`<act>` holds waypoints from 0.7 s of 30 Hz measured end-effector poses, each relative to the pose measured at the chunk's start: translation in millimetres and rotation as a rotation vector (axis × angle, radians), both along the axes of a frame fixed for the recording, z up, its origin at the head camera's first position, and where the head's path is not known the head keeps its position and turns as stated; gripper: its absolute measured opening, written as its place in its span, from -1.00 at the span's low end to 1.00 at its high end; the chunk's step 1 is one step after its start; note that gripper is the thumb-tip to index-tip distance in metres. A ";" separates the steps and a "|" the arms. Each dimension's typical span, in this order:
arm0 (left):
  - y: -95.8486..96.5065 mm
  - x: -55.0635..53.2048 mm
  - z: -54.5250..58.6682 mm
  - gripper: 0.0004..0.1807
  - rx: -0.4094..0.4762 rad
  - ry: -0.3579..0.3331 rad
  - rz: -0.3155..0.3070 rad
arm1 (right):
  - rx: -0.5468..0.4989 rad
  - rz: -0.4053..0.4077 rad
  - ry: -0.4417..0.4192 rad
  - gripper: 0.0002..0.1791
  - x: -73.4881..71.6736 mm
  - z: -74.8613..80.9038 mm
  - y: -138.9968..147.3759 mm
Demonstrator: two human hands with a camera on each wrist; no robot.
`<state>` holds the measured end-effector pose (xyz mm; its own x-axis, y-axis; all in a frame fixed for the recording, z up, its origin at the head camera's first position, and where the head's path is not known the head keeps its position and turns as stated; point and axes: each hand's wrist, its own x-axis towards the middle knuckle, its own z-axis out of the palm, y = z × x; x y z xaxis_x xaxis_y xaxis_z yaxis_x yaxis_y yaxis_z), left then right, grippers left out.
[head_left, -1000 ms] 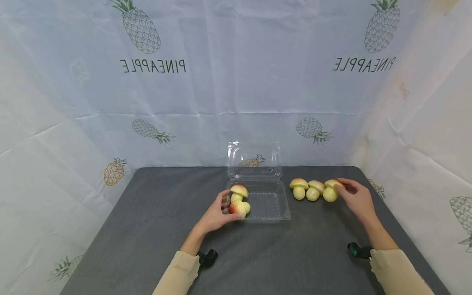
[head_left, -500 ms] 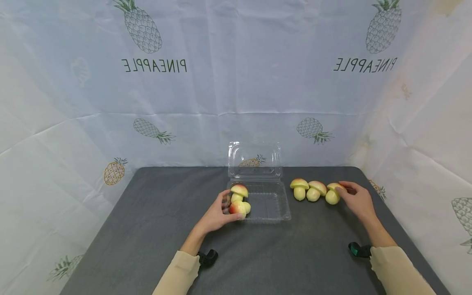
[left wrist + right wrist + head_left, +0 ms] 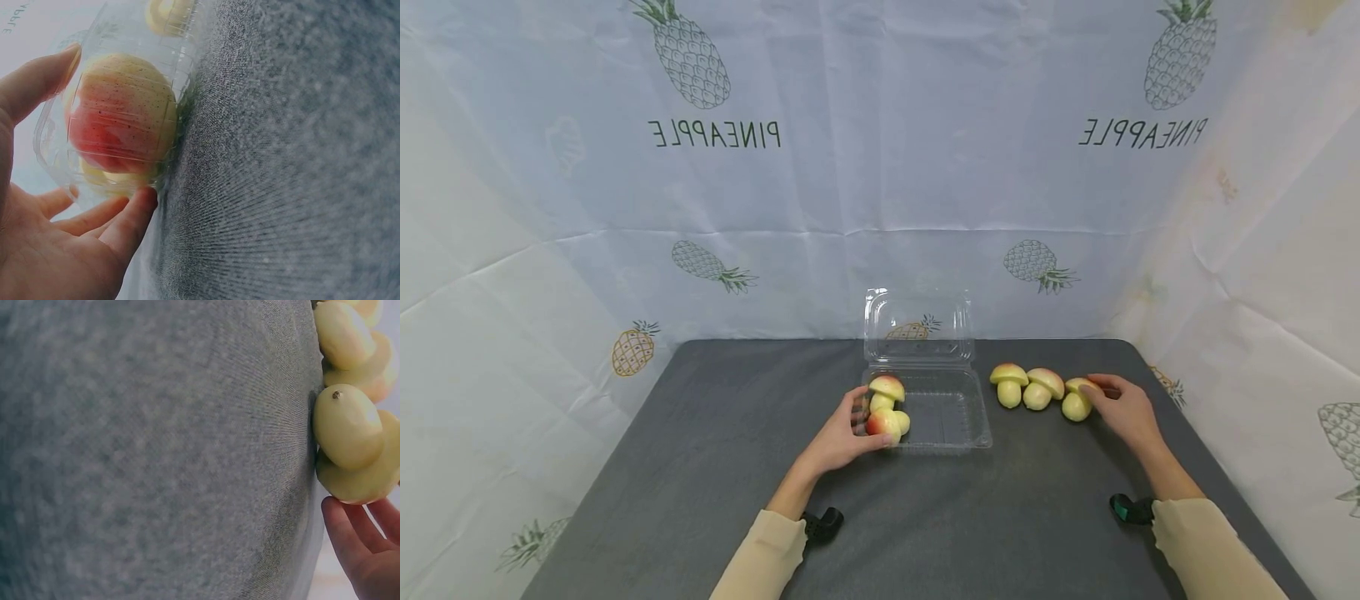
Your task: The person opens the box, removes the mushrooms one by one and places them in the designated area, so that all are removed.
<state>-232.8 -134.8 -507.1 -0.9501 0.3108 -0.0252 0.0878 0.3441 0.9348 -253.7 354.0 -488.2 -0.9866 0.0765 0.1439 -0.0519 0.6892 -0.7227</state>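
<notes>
My left hand (image 3: 835, 437) grips the near left corner of a clear plastic clamshell container (image 3: 951, 408), thumb at the front rim and fingers along the left wall. Inside, on the left, lie two yellow mushrooms with reddish caps, a rear mushroom (image 3: 887, 388) and a front mushroom (image 3: 883, 423). Through the wall, the left wrist view shows a red-blushed cap (image 3: 122, 119) close up. On the right, my right hand (image 3: 1127, 412) pinches the cap of a mushroom (image 3: 1077, 406) that lies on the table; its fingertips (image 3: 334, 509) meet the cap's edge in the right wrist view.
Two more mushrooms, a left one (image 3: 1009, 385) and a middle one (image 3: 1043, 388), lie in the row between container and right hand. The container's lid (image 3: 917, 325) stands raised at the back. A pineapple-print curtain (image 3: 880, 167) hangs behind the dark table (image 3: 925, 525).
My right hand has shifted the rightmost mushroom slightly right and toward me, widening its gap from the middle mushroom. My left hand and the container have stayed put.
</notes>
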 end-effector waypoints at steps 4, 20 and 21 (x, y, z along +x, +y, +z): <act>-0.2 0.0 -0.2 0.09 0.001 -0.003 0.000 | -0.003 0.009 -0.003 -0.31 -1.7 -0.7 -1.2; 0.1 -0.6 1.3 0.10 0.008 -0.007 -0.002 | 0.030 0.028 0.010 -0.31 2.9 5.2 1.1; 0.0 -0.4 1.3 0.09 0.009 -0.006 -0.002 | 0.029 0.029 0.011 -0.31 3.5 6.1 1.1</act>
